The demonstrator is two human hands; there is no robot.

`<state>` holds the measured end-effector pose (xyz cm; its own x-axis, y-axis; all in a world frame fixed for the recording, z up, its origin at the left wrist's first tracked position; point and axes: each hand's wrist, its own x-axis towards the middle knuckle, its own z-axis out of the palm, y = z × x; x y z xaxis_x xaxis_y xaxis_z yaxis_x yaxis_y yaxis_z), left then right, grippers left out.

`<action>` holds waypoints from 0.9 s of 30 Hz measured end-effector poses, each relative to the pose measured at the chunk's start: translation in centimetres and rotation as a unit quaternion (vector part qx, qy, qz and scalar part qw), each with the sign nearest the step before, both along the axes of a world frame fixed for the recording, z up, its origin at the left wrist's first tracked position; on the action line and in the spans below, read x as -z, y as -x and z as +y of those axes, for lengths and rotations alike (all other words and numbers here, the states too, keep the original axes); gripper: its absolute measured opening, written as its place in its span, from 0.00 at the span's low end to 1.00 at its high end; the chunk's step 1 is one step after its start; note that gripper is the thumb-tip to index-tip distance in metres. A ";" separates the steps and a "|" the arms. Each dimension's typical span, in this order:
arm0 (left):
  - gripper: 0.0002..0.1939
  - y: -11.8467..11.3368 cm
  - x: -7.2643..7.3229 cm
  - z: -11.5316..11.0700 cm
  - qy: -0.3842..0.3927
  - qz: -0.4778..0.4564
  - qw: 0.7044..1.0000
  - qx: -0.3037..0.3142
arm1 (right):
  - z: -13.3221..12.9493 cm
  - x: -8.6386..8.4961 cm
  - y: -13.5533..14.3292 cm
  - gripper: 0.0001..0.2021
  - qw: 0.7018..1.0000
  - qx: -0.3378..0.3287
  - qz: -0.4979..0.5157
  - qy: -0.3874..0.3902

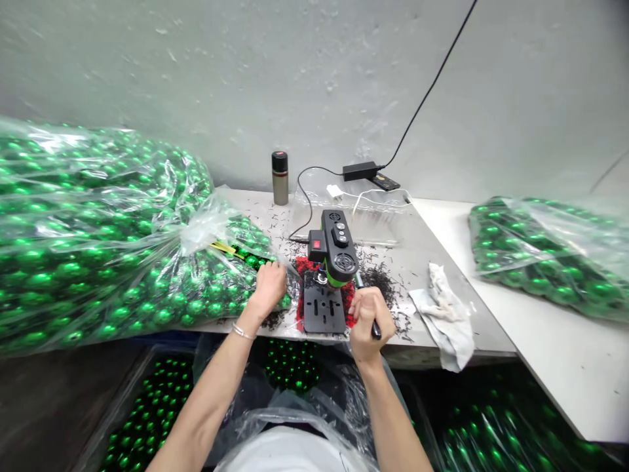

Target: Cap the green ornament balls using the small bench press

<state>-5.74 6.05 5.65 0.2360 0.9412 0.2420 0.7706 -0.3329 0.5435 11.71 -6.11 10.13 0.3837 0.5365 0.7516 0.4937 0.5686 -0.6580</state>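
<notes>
A small black press machine (pixel 339 246) with a red switch and a slotted black base plate (pixel 323 308) stands on the grey table. My right hand (pixel 371 321) is wrapped round the machine's lever, whose black grip end (pixel 376 330) sticks out below the fist. To the left of the machine, my left hand (pixel 270 285) is closed at the edge of a large clear bag of shiny green balls (pixel 181 275); what its fingers hold, if anything, is hidden. A yellow-and-black strip (pixel 223 248) lies on the bag just beyond this hand.
A bottle (pixel 280 180), a power adapter (pixel 360 171) and a white plug (pixel 334 191) are at the back. A stained cloth (pixel 445 318) hangs over the front edge. Black and red scraps surround the machine. Another bag of green balls (pixel 545 252) lies right; more green balls (pixel 292 364) are below.
</notes>
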 end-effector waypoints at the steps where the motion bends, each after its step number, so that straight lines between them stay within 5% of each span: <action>1: 0.11 0.0 0.0 0.9 0.010 -0.001 1.000 0.006 | 0.0 0.0 0.0 0.17 1.000 -0.002 -0.002 -0.001; 5: 0.18 -0.2 0.2 2.4 0.038 -0.020 0.999 0.022 | 0.0 0.2 -0.2 0.16 1.000 -0.005 -0.005 0.002; 9: 0.05 0.1 -0.4 1.1 0.068 -0.082 0.994 0.021 | 0.0 0.3 -0.3 0.16 1.000 -0.009 -0.012 0.004; 10: 0.08 0.1 -0.5 0.4 0.100 -0.137 0.985 0.023 | 0.0 0.3 -0.3 0.16 1.000 -0.008 -0.014 0.004; 14: 0.24 -0.8 0.0 -2.9 0.263 -0.421 0.868 0.023 | 0.2 -0.2 -0.2 0.17 1.000 -0.005 -0.010 -0.003; 17: 0.27 -2.4 1.4 -4.8 0.304 -0.502 0.810 -0.013 | 0.3 -0.9 -0.3 0.17 1.000 -0.005 -0.012 -0.004; 20: 0.26 -4.0 2.7 -5.8 0.286 -0.481 0.828 -0.018 | 0.5 -1.8 -0.6 0.16 1.000 -0.002 -0.030 0.001; 27: 0.19 -5.5 3.5 -6.9 0.163 -0.256 0.953 0.016 | 0.7 -2.5 -0.9 0.16 0.999 -0.011 -0.046 -0.009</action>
<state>-0.20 -0.81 2.16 0.1949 0.9804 0.0280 0.3693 -0.0998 0.9239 12.58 -5.45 12.61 0.3006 0.5306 0.7925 0.5399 0.5904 -0.6000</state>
